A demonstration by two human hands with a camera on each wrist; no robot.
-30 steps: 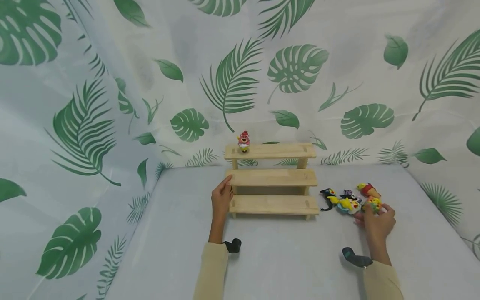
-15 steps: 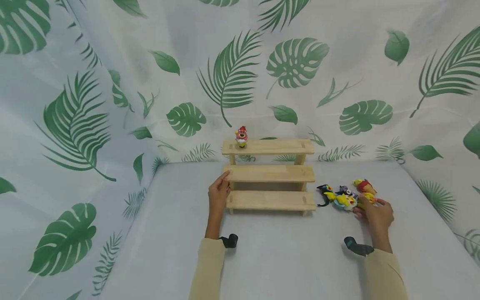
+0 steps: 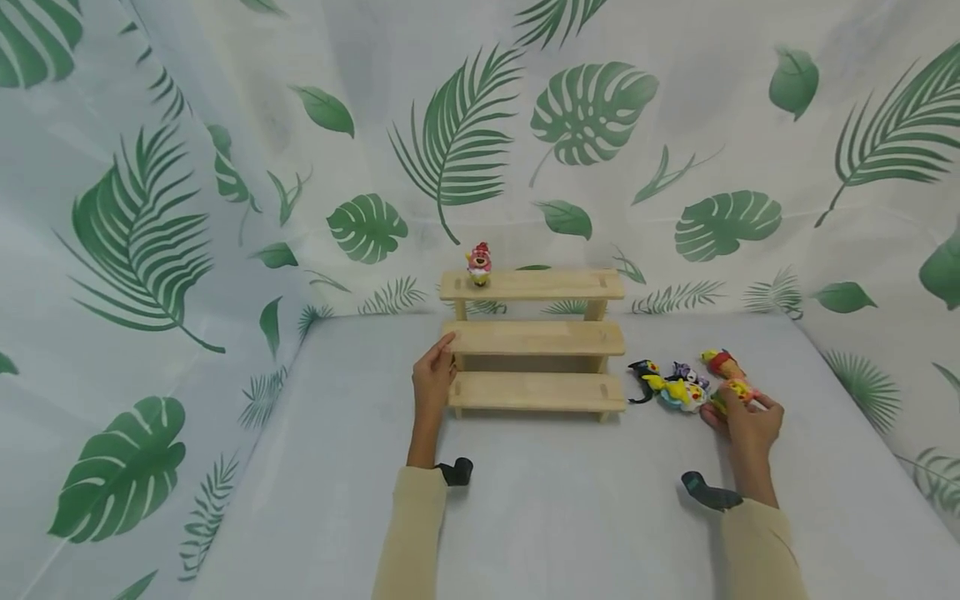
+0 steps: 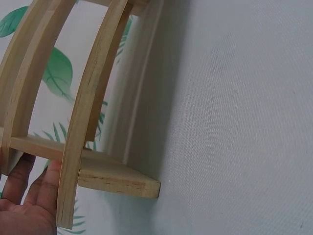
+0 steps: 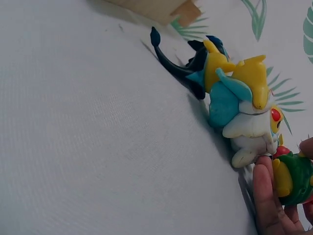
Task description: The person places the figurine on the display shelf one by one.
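Note:
A three-tier wooden display stand [image 3: 536,337] stands at the back centre. My left hand [image 3: 433,383] grips its left end by the middle tier; in the left wrist view its fingers [image 4: 48,188] reach behind the side upright. At the right, my right hand [image 3: 753,425] pinches a small green and yellow figurine [image 5: 293,178], partly hidden by the fingers. Close by lie a black figurine with a curved tail [image 5: 178,71], a white and blue one with yellow parts [image 5: 249,127], and a red and yellow one [image 3: 722,362]. A purple and black piece [image 3: 686,373] sits among them.
A pink figurine with a red top [image 3: 479,264] stands at the left of the top tier. White sheeting with green leaves [image 3: 592,117] rises behind and at the sides. The pale tabletop [image 3: 570,500] spreads in front of the stand. Each wrist wears a dark camera mount [image 3: 708,493].
The head view has tilted slightly down, so everything sits higher in it. My right fingers have shifted round the green and yellow figurine, covering more of it. The left hand keeps its place on the stand.

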